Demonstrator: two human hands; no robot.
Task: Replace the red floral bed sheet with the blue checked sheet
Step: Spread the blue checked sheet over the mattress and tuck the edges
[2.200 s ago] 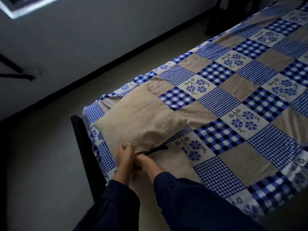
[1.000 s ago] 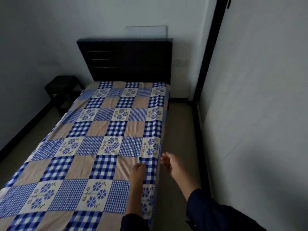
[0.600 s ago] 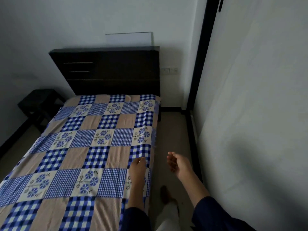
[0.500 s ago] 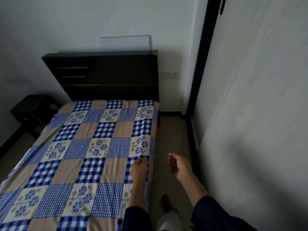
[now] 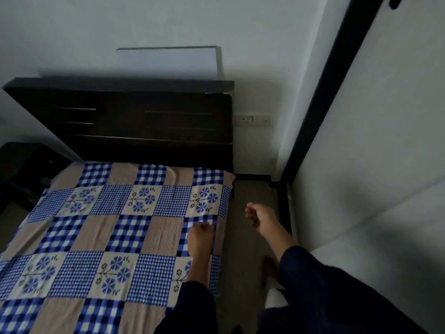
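Note:
The blue checked sheet (image 5: 115, 239), with tan and flower squares, lies spread flat over the bed up to the dark headboard (image 5: 134, 121). My left hand (image 5: 200, 238) hovers over the sheet's right edge with its fingers loosely curled and holds nothing. Further right, my right hand (image 5: 260, 216) is raised over the floor strip beside the bed, fingers relaxed and empty. No red floral sheet is in view.
A narrow strip of floor (image 5: 250, 249) runs between the bed and the white wall (image 5: 375, 165) on the right. A dark side table (image 5: 21, 169) stands left of the headboard. My foot (image 5: 269, 266) is on the floor strip. A wall socket (image 5: 254, 120) sits right of the headboard.
I have left the foot of the bed, where both hands touched a beige pillow, and moved along the right side toward the headboard. Both hands are now empty.

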